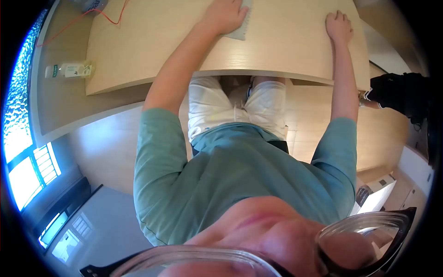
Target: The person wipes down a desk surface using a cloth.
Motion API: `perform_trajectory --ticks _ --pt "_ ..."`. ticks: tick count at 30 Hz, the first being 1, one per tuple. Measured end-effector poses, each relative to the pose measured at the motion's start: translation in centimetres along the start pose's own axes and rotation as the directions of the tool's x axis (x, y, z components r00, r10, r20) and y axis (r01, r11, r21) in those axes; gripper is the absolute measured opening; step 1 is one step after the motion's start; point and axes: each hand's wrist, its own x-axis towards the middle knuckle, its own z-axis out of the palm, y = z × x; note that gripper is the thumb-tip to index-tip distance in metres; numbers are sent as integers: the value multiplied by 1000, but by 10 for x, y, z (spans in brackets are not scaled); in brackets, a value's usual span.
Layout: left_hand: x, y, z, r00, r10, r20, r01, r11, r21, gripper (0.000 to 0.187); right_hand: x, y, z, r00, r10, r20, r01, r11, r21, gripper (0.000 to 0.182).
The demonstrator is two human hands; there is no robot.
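Observation:
My left hand (pixel 225 16) presses on a grey-green cloth (pixel 239 30) with a zigzag edge, on the light wooden desk (pixel 281 41). The thumb lies along the cloth. The fingertips and part of the cloth run up to the top edge of the view, so I cannot see all of them. Farther right, my right hand (pixel 340 27) rests palm down near the right end of the desk, with its fingers slightly bent and apart. Nothing is seen in it.
A clear labelled bottle (pixel 69 70) lies by the desk's left side. A red cord (pixel 104 15) trails near a clear plastic bottle (pixel 90 4) at top left. On the right hangs a black bag or cloth (pixel 399 94). A white box (pixel 376 191) stands lower right.

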Motion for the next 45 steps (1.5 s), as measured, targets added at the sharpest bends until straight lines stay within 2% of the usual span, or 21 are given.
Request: perform_trajectory --ticks 2,6,11,14,16,18,19,21,23,24,26,29,30,32,33,35,36,39,40,43,45 --pt "7 12 -3 997 3 74 6 993 -118 66 3 -5 3 1000 10 -16 -10 1000 -14 66" --pt "2 -1 -34 986 -26 164 36 998 -58 66 -12 -23 11 998 67 -18 -66 997 33 65" --pt "11 10 -10 996 -75 41 77 996 -43 64 -6 -8 11 997 10 -71 -8 1000 25 68" --pt "3 -1 -12 997 -36 72 37 999 -4 63 -9 -15 8 997 71 33 -71 997 22 62" --pt "-24 -42 -15 995 -32 99 10 977 214 62 -6 -11 9 999 31 26 -32 999 25 60" --pt "-57 -122 -27 973 -232 11 225 951 211 62 -9 -10 7 1000 29 4 -29 998 54 59" --pt "-65 -176 -45 915 -335 224 235 895 378 56 -11 -15 -1 999 40 -15 -39 997 63 58" --pt "-126 -271 -72 965 -255 -59 260 913 315 52 -16 -17 0 999 37 -24 -35 997 70 57" --pt "-153 -266 -105 894 -422 -154 448 861 242 50 -9 -14 9 997 46 -55 -42 997 67 56" --pt "-158 -267 -99 896 -422 -141 445 861 249 50 -13 -16 9 998 51 -41 -48 996 69 56" --pt "-159 -262 -81 992 -100 -82 127 871 474 47 -14 -25 -5 999 49 -21 -48 997 52 56" --pt "-96 -114 -34 914 -323 243 296 944 143 60 -11 -24 1 999 8 -34 -8 1000 4 55" --pt "-72 -29 -37 970 -215 110 223 972 -70 64 -9 -21 3 998 -8 -56 8 1000 2 55" --pt "-44 62 -14 987 -64 145 98 967 -236 63 -11 -12 10 995 -54 -88 57 998 34 53" --pt "-40 92 3 995 97 -26 -101 961 -259 51 -10 -8 9 991 -81 -107 84 996 26 53" --pt "-41 120 11 961 269 -61 -276 947 -164 60 -6 -3 9 998 -49 44 49 999 9 67" --pt "-40 111 16 954 281 -101 -297 929 -220 58 -9 -5 12 997 -61 39 62 998 -4 67" --pt "-61 36 -23 986 11 168 33 966 -256 62 -4 -2 16 998 -65 -5 65 997 -34 66" --pt "-76 5 -34 987 -78 143 91 992 -85 62 -6 1 20 997 -80 -14 80 997 -14 65" --pt "-139 -130 -80 976 -218 2 217 972 87 62 -33 -26 -8 999 -15 -42 18 997 80 52" --pt "-193 -213 -107 904 -426 6 419 892 169 65 -30 -23 -14 996 -48 -73 51 998 40 51"
